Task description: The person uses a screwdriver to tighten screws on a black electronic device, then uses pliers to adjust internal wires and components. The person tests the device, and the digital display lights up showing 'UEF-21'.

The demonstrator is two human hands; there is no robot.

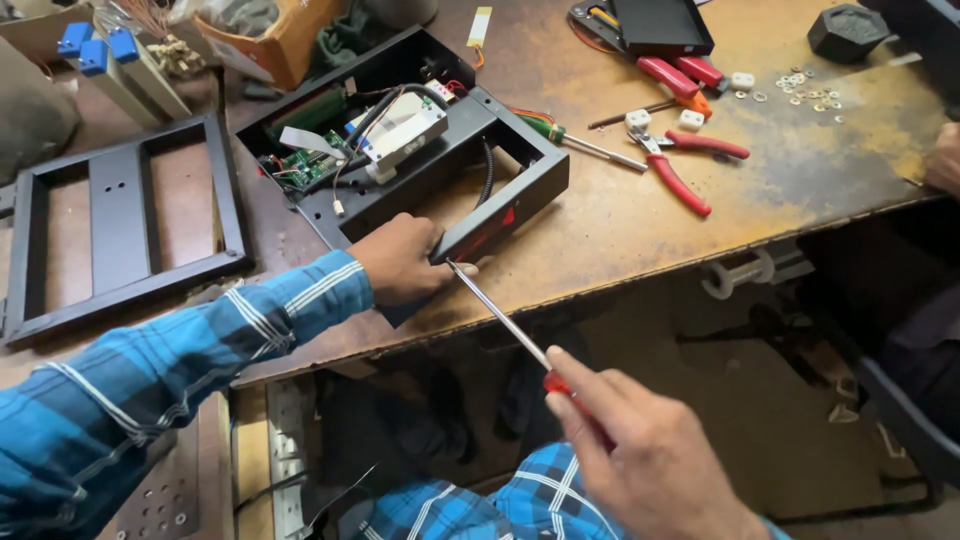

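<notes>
My left hand (405,262) grips the near corner of an open black metal housing (520,190) that lies tilted on the worn brown workbench (620,220). Inside the housing sit a green circuit board (310,165), a white module (405,130) and several wires. My right hand (640,455) holds a red-handled screwdriver (500,315). Its long steel shaft slants up to the left, with the tip touching the housing's front edge right beside my left thumb.
A black metal frame (120,225) lies at the left. Red-handled pliers (685,165), a green screwdriver (575,140), white ceramic blocks and loose washers (805,95) are scattered at the right. A black tray (660,25) and a cardboard box (275,35) stand at the back. Another person's hand (945,160) shows at the right edge.
</notes>
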